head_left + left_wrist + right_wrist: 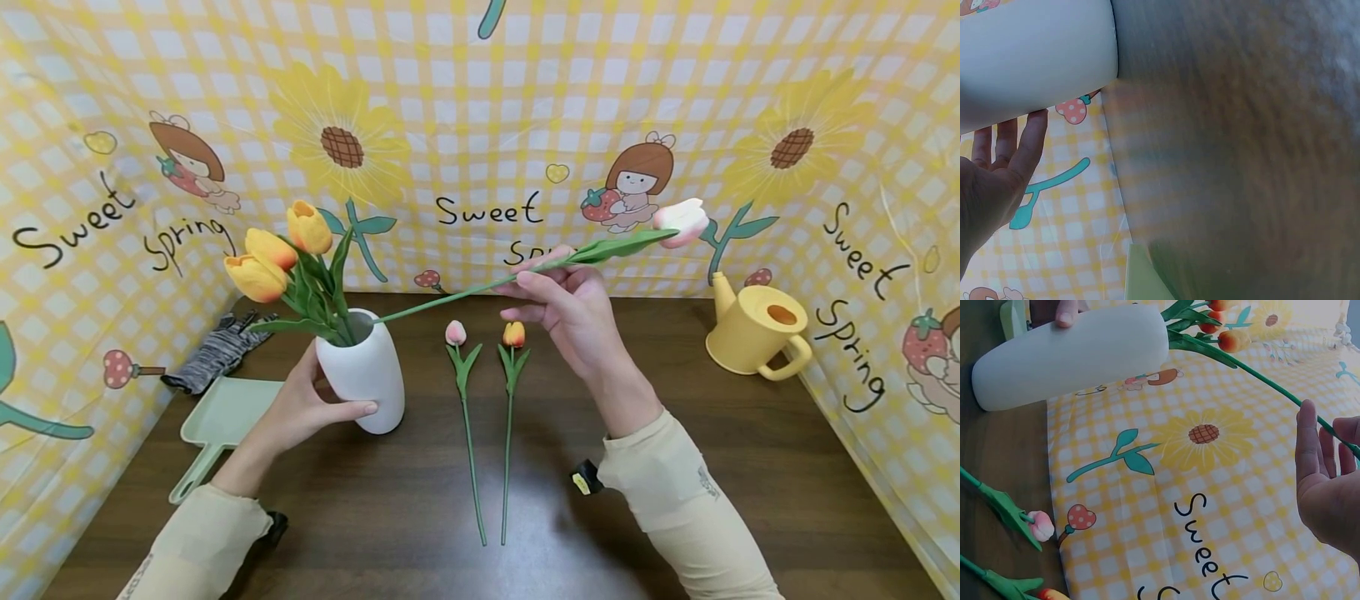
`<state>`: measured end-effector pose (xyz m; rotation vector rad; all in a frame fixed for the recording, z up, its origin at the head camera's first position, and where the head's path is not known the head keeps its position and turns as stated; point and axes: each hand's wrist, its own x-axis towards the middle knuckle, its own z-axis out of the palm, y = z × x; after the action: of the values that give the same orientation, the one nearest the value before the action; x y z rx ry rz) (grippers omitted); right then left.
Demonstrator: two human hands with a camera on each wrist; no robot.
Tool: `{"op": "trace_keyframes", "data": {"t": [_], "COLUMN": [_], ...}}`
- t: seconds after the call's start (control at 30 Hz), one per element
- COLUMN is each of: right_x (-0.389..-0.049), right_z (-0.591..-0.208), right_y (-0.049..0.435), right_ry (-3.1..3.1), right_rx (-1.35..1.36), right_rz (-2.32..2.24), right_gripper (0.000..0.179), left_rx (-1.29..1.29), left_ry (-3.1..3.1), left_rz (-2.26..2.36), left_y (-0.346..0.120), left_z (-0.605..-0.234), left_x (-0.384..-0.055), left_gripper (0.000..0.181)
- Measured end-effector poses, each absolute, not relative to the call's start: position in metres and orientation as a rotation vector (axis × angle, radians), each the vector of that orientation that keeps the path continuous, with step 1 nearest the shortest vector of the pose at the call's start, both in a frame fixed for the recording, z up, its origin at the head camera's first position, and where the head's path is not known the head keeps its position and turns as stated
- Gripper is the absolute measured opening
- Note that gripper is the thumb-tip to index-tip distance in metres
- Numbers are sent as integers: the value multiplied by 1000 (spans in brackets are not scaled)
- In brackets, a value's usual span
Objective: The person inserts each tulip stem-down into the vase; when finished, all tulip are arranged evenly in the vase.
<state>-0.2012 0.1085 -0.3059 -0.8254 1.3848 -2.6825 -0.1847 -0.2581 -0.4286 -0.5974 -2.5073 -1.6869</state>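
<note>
A white vase (367, 375) stands on the table with several yellow-orange tulips (258, 265) in it. My left hand (296, 408) grips it from the left, thumb across its front; in the left wrist view its fingers touch the vase wall (1035, 62). Between thumb and fingers, my right hand (566, 308) pinches the stem of a white-pink tulip (681, 222). This tulip slants, its bloom up at the right and its stem end at the vase's mouth. On the table between the hands lie a pink tulip (455, 333) and an orange tulip (513, 335), stems pointing toward me.
A yellow watering can (753, 333) stands at the back right. At the left are a light green dustpan (225, 408) and a grey knitted glove (217, 354). A checked yellow cloth (480, 108) hangs behind and at both sides of the dark wooden table (420, 517).
</note>
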Motion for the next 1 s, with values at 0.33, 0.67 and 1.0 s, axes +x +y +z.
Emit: {"op": "trace_keyframes", "data": {"t": [0.33, 0.67, 1.0], "right_x": [-206, -204, -202], "right_z": [-300, -295, -285], "right_y": [99, 88, 73], "right_ry": [1466, 1666, 1841], "right_rx": [-852, -874, -1044], "right_rz": [-2654, -2599, -2484], "right_gripper": [12, 11, 12], "left_rx": [-564, -562, -565], "left_ry": [-2517, -2524, -2516], "left_rz": [-1692, -1686, -1695], "left_y": [-258, -259, -259], "left_z": [-428, -429, -429], "left_x": [-185, -186, -185], "left_gripper": [100, 99, 100]}}
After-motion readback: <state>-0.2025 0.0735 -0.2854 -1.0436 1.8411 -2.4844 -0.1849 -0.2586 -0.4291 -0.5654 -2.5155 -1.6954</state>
